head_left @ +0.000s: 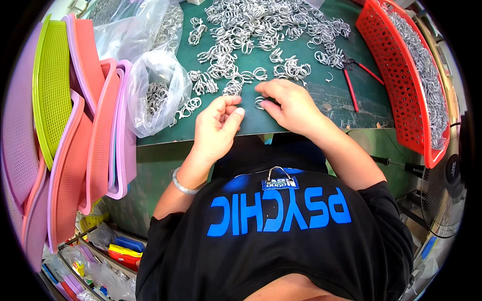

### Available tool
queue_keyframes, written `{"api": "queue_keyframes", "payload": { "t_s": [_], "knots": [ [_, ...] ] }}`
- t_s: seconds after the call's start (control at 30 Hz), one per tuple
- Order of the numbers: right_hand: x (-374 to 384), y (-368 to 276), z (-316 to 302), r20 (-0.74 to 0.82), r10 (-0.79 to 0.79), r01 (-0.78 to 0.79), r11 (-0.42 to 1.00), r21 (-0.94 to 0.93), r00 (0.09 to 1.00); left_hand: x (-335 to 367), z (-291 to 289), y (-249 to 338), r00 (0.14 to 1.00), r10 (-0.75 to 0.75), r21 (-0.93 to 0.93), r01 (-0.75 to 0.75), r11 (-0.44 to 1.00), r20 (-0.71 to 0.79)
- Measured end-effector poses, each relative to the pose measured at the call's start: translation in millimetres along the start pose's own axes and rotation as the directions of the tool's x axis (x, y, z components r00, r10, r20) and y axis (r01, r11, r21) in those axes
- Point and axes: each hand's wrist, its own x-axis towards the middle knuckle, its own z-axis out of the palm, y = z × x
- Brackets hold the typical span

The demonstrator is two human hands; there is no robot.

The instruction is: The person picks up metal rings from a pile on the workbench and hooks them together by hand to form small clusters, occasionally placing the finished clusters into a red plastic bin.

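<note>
Many silver-grey metal rings with small projecting ends (261, 25) lie heaped on a dark green tabletop (321, 95). Near the front edge, my left hand (216, 125) has its fingers curled in and the thumb laid toward them. Its fingertips are beside a small cluster of rings (232, 89); what they hold, if anything, is hidden. To the right, my right hand (293, 107) bends over the table, with a small metal ring (259, 102) between thumb and fingers. A clear plastic bag (173, 75) holding darker rings stands left of my left hand.
Red-handled pliers (350, 88) rest right of my right hand. A red perforated basket (401, 95) full of rings stands at the right edge. Stacked pink, purple and green plastic baskets (65, 130) crowd the left. A fan (442, 200) stands at lower right.
</note>
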Motion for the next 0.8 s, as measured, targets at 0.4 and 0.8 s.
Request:
{"api": "queue_keyframes", "payload": {
  "t_s": [0.4, 0.8],
  "knots": [
    [17.0, -3.0, -10.4, 0.018, 0.063, -0.066, 0.962, 0.264, 0.998, 10.1, 8.6, -2.1, 0.973, -0.149, -0.456, 0.214, 0.864, 0.175],
    [44.0, 19.0, -8.6, 0.055, -0.222, 0.221, 0.844, -0.489, 0.973, 15.2, 3.1, 2.3, 0.939, -0.165, -0.703, 0.337, 0.626, 0.303]
  ]
}}
